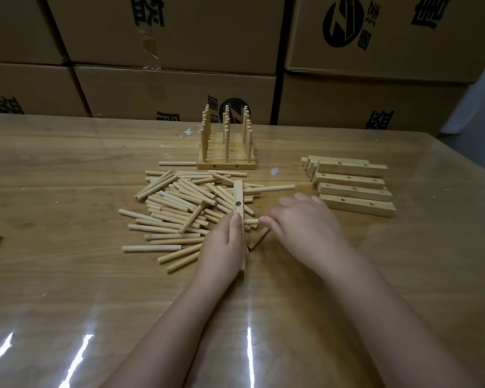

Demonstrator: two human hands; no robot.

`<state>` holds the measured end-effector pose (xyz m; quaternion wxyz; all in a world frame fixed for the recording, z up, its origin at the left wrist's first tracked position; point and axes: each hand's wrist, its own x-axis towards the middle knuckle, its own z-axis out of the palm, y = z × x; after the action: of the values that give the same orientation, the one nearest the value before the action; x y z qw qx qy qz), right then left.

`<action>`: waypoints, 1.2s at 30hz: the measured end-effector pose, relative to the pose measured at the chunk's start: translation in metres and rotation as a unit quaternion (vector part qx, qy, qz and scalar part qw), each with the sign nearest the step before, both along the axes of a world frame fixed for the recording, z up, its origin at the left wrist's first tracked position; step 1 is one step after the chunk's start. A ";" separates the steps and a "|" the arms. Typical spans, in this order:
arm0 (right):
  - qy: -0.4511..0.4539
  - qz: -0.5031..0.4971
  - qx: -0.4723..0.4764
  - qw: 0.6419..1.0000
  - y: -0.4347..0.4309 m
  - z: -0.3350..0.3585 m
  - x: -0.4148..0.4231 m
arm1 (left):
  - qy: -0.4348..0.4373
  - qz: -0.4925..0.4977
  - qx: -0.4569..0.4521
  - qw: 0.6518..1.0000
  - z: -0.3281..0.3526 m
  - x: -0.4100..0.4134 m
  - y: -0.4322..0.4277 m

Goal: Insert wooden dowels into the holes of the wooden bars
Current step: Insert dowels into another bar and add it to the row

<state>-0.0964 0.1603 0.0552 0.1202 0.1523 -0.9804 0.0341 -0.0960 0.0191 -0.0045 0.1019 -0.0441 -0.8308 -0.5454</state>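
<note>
The left hand grips a wooden bar by its near half, fingers curled round it and the thumb lying along its top face, so that the bar points away from the person over the pile of loose dowels spread just beyond and to the left of that hand. One dowel sticks out sideways from the bar's far end, towards the right hand's side. A second dowel shows only as a short stub between the bar and the right hand, whose fingertips meet its end. That hand is blurred, so whether it pinches or merely pushes the stub cannot be told. Just beyond the right hand lies a stack of empty bars. Farther off, past both hands, stand finished bars with upright dowels on the table.
</note>
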 end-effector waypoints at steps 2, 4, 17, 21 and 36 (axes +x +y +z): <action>0.050 0.019 0.007 0.999 -0.002 -0.003 0.000 | -0.003 0.005 0.011 1.000 0.000 -0.002 -0.001; 0.074 0.044 -0.012 0.996 -0.005 -0.010 0.003 | 0.001 0.008 0.012 1.000 0.000 -0.002 -0.001; 0.241 0.065 -0.061 0.966 -0.007 -0.041 0.006 | 0.020 0.004 -0.044 0.999 0.000 0.001 0.003; 0.204 0.080 -0.073 0.973 -0.003 -0.041 0.005 | 0.017 -0.001 -0.068 0.998 -0.001 0.002 0.003; 0.174 -0.023 -0.120 0.977 -0.001 -0.052 -0.001 | 0.007 0.004 -0.008 1.000 0.002 0.001 0.002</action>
<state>-0.0971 0.1595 0.0028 0.3076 0.1172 -0.9364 0.1220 -0.0951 0.0214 -0.0022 0.1095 -0.0459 -0.8346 -0.5380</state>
